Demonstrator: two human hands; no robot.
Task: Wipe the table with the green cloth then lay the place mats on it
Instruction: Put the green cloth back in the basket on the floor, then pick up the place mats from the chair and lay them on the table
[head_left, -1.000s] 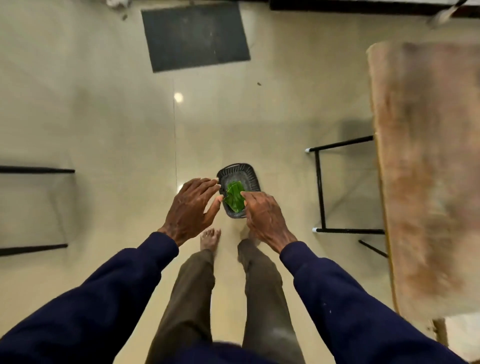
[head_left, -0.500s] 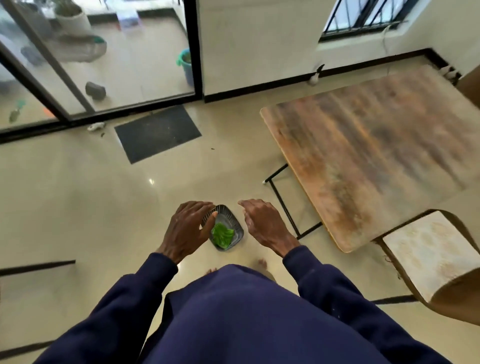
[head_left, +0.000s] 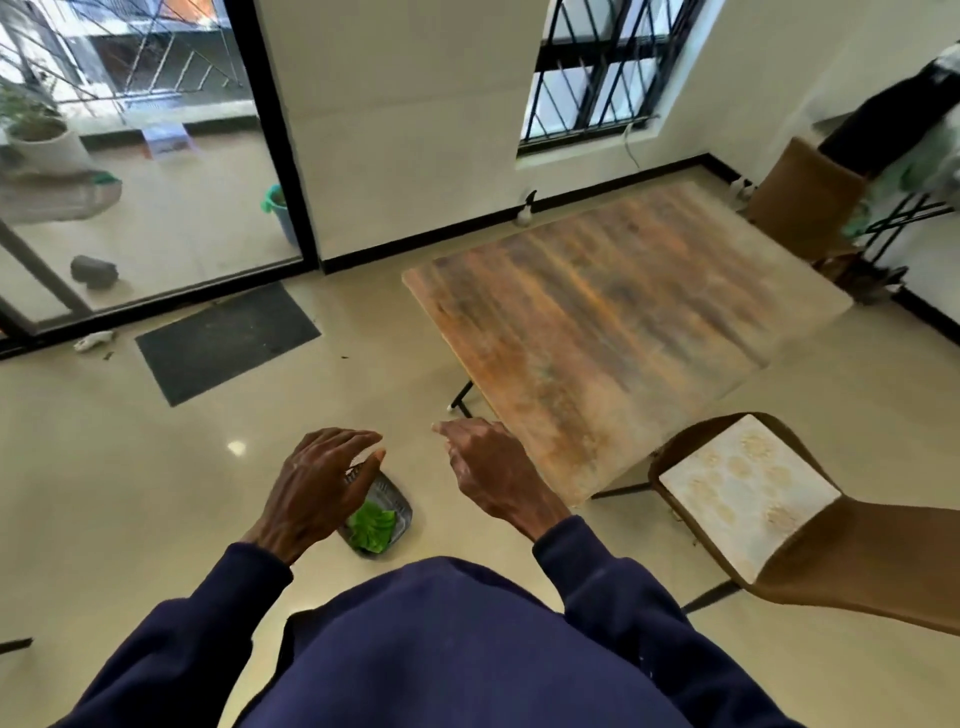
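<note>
The crumpled bright green cloth (head_left: 372, 526) lies in a small dark slatted plastic tray (head_left: 397, 501) on the floor, just beneath the left hand's (head_left: 317, 488) loosely curled, empty fingers. The right hand (head_left: 488, 475) hovers relaxed and empty, forefinger out, beside the worn wooden table (head_left: 623, 322).

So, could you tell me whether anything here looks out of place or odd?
The green cloth lies crumpled in a small dark tray on the floor rather than on the table. A white scrap also lies on the floor beside the dark mat.
</note>
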